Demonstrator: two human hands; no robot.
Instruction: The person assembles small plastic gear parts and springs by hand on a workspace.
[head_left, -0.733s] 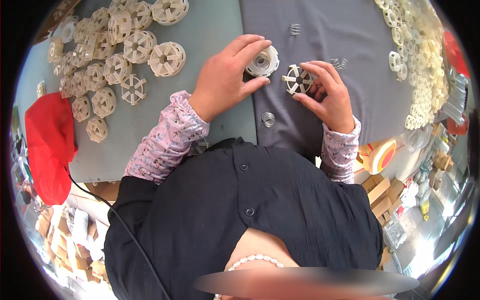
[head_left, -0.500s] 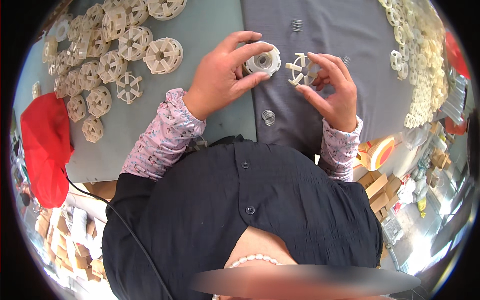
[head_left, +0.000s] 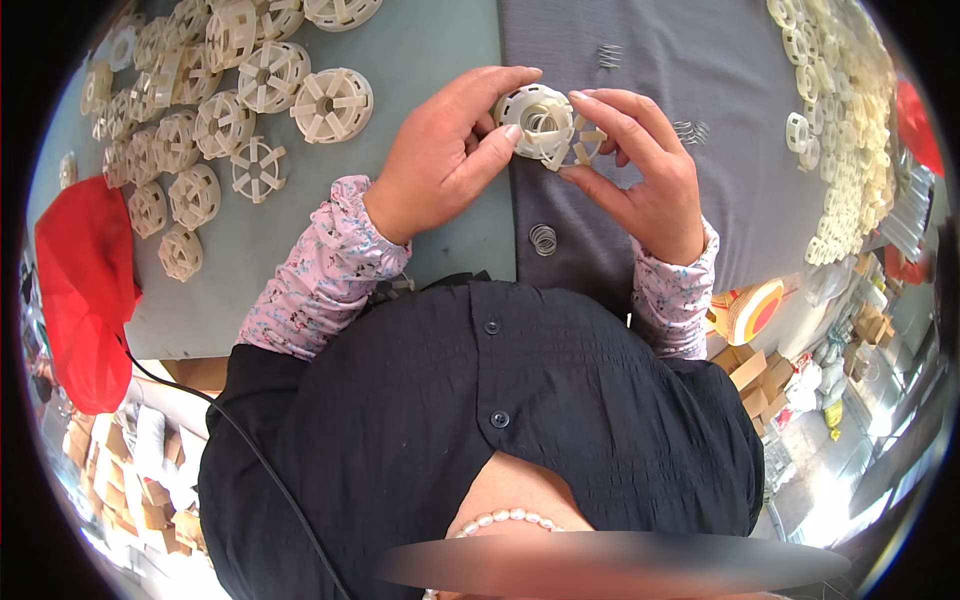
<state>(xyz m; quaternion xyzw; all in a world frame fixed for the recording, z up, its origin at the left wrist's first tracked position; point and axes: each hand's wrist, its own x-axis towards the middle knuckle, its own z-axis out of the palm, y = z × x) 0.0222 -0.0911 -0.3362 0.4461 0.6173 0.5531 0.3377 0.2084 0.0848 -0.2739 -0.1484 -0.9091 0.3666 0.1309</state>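
My left hand (head_left: 445, 150) holds a round cream plastic disc with holes (head_left: 532, 112) between thumb and fingers. My right hand (head_left: 640, 170) pinches a cream spoked wheel piece (head_left: 578, 146) and presses it against the disc's right side. A small metal spring shows inside the disc. Both hands hover over the seam between the green mat (head_left: 420, 60) and the grey cloth (head_left: 700, 60). A loose coil spring (head_left: 543, 239) lies on the cloth just below my hands.
Several assembled cream wheels (head_left: 330, 103) lie on the green mat at upper left. More cream parts (head_left: 840, 130) are heaped along the right edge. Small springs (head_left: 610, 55) rest on the cloth. A red cloth (head_left: 85, 290) hangs at left; cardboard boxes (head_left: 750, 370) sit lower right.
The two hands have come together: the spoked piece in my right hand moved left and now meets the disc held by my left hand, which lifted it off the cloth.
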